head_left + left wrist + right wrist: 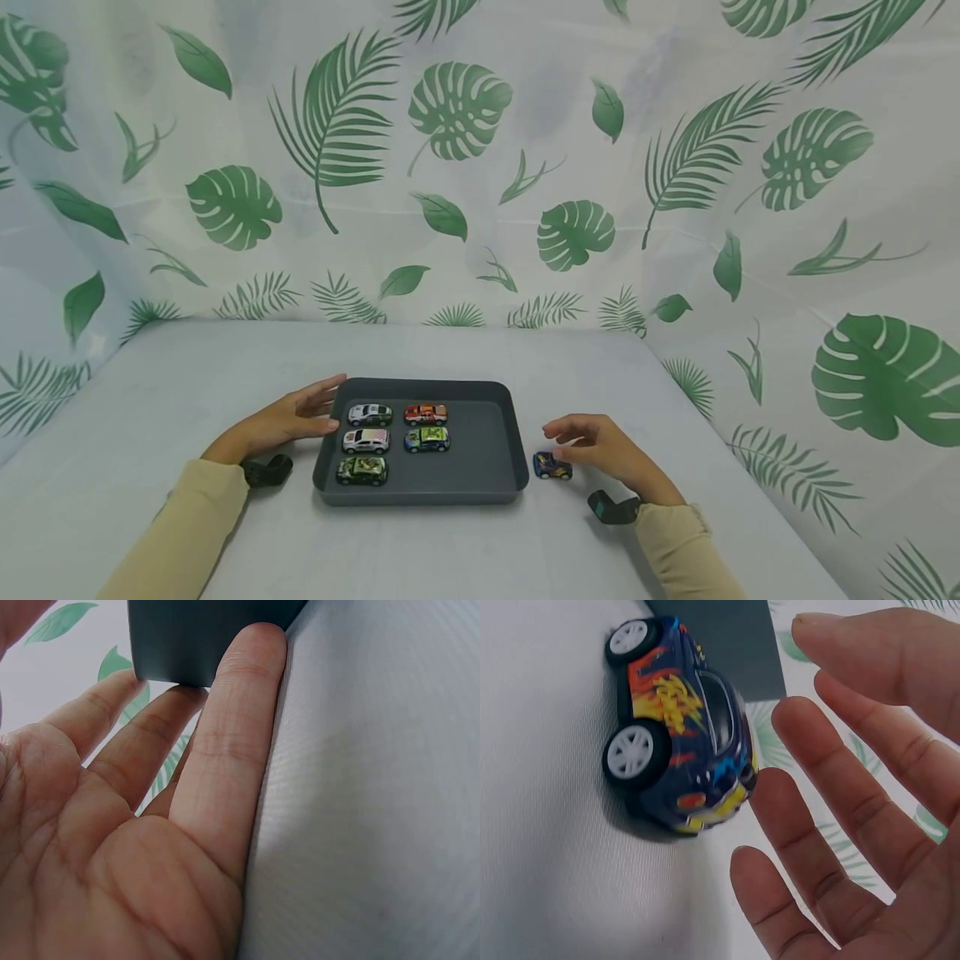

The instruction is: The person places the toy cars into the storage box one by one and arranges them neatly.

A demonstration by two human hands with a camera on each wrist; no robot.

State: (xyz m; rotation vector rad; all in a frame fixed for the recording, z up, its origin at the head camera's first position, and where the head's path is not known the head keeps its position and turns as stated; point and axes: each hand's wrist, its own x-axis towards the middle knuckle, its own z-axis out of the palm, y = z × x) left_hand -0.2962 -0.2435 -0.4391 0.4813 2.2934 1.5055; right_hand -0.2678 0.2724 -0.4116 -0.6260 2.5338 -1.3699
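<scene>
A dark grey tray [480,442] lies on the table with several toy cars inside, in two columns toward its left. My left hand [288,421] rests at the tray's left side, fingers extended; in the left wrist view its fingertips [255,649] are against the tray's outer wall [180,645]. A dark blue toy car [682,727] with flame and yellow markings stands on the table just right of the tray. My right hand [600,446] hovers over and beside this car, its fingers loosely spread, and a gap shows between them and the car in the right wrist view.
Within the tray are a white-and-black car [370,414], a red-orange car [425,414], a white car [366,441], a green-blue car [427,439] and a camouflage car [362,471]. The white table [420,554] meets a leaf-printed curtain [495,183] behind and at the sides.
</scene>
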